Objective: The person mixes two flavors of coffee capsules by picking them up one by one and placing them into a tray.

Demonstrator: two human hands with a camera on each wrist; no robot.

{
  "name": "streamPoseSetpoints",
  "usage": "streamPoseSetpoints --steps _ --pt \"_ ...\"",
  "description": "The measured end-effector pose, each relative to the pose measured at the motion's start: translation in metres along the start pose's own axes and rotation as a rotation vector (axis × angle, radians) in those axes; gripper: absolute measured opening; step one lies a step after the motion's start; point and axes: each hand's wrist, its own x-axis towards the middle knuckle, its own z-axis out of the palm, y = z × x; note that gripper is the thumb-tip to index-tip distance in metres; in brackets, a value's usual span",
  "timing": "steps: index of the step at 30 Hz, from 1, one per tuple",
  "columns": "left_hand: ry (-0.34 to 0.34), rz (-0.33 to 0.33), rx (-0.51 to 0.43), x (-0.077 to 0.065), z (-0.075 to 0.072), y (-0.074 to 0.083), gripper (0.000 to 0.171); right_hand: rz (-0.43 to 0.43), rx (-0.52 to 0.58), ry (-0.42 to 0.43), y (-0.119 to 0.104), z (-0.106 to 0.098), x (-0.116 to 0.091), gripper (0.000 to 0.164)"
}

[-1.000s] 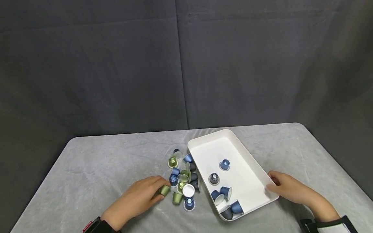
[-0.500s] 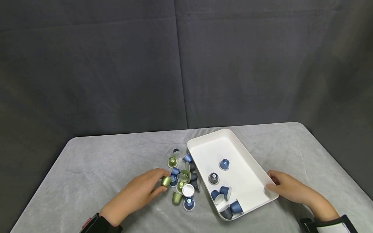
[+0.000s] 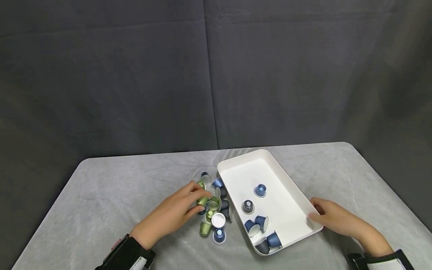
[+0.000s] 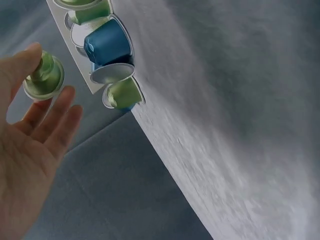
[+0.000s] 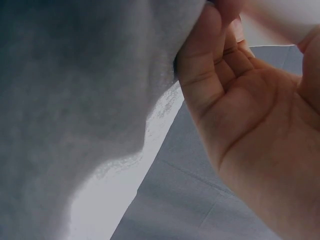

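Observation:
My left hand [image 3: 172, 213] pinches a green coffee capsule [image 4: 44, 82] between thumb and fingers, as the left wrist view shows plainly. In the head view that hand is over the left side of a pile of green, blue and dark capsules, hiding some of them. A capsule with its white lid up [image 3: 218, 220] lies on the pile's near side, beside a green capsule [image 3: 204, 229]. My right hand [image 3: 341, 221] grips the near right corner of a white tray [image 3: 287, 202], thumb over the rim. The right wrist view shows mostly palm.
Inside the tray a blue capsule [image 3: 260, 190] and a dark capsule [image 3: 248, 206] stand apart, and several more lie towards its near left corner. The pile sits close along the tray's left wall. A grey cloth covers the table [image 3: 128, 180]; a dark curtain [image 3: 135, 82] hangs behind.
My left hand has lifted the green capsule from the pile's left edge and moved it right and farther back, over the pile. The right hand and tray have stayed put.

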Motion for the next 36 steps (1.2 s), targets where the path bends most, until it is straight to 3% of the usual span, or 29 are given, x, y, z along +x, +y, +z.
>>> streamPoseSetpoints --steps 9,18,26,36 --pt "0.02 -0.014 -0.02 0.017 0.003 0.007 0.038 0.023 0.007 -0.014 -0.003 -0.001 0.002 0.015" --pt "-0.004 -0.031 -0.084 0.032 0.006 0.021 0.041 0.025 0.019 -0.015 -0.002 0.0 0.002 0.015" --pt "-0.01 0.032 -0.084 0.05 0.012 0.032 0.033 0.025 0.004 -0.011 -0.002 -0.001 0.001 0.015" --pt "-0.005 0.086 -0.004 0.067 0.019 0.04 0.032 0.022 0.004 -0.009 -0.001 -0.002 0.0 0.015"
